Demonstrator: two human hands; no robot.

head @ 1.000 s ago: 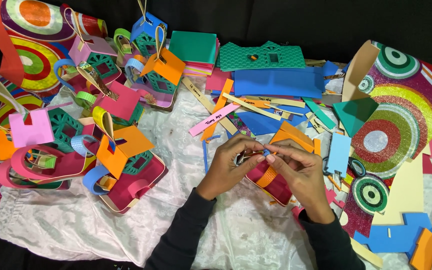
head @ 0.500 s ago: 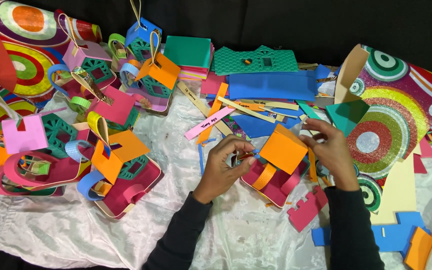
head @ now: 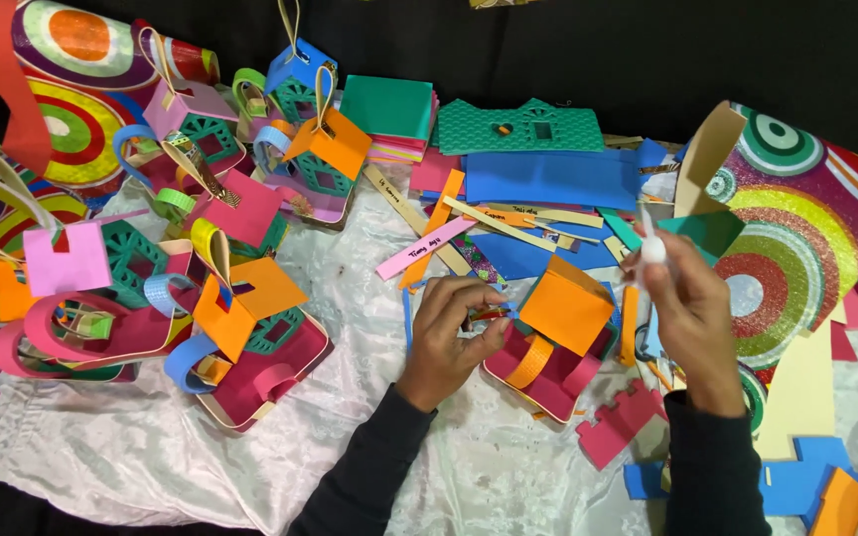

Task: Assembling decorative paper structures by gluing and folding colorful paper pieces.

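While the left hand (head: 449, 333) pinches the edge of the half-built paper house (head: 556, 342) on the white cloth (head: 201, 457), the right hand (head: 687, 318) grips a small white glue tube (head: 651, 241) just above it. Orange roof looks on already, but loose strips (head: 489, 220) remain; finished houses (head: 250, 337) pile up left.
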